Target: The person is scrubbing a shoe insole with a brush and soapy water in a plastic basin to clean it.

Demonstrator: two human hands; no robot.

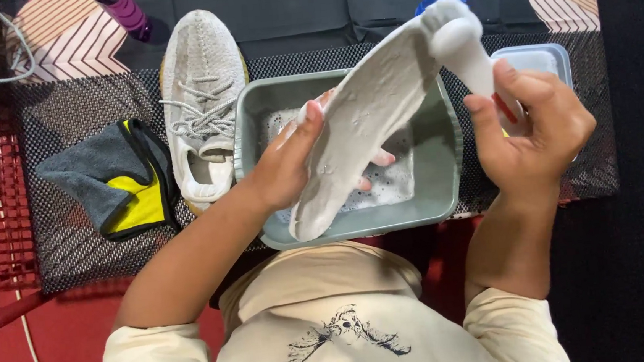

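On my feed I see a dark mesh mat (74,246) covering the surface, and directly on it lie a pale knit sneaker (203,98), a folded grey-and-yellow cloth (119,178), a grey-green basin (444,171) of sudsy water and a clear lidded box (538,60).

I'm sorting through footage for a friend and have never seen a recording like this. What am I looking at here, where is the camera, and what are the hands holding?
There is no machine: this single picture comes from a camera worn on a person's head, looking down at their own two bare hands. The left hand holds a pale, soapy shoe insole over a grey-green tub with suds in it. The right hand grips a white brush, its head against the insole's upper end. Left of the tub, a light grey laced sneaker and a folded grey and yellow cloth lie on a dark mesh mat. A clear lidded container sits behind the right hand.
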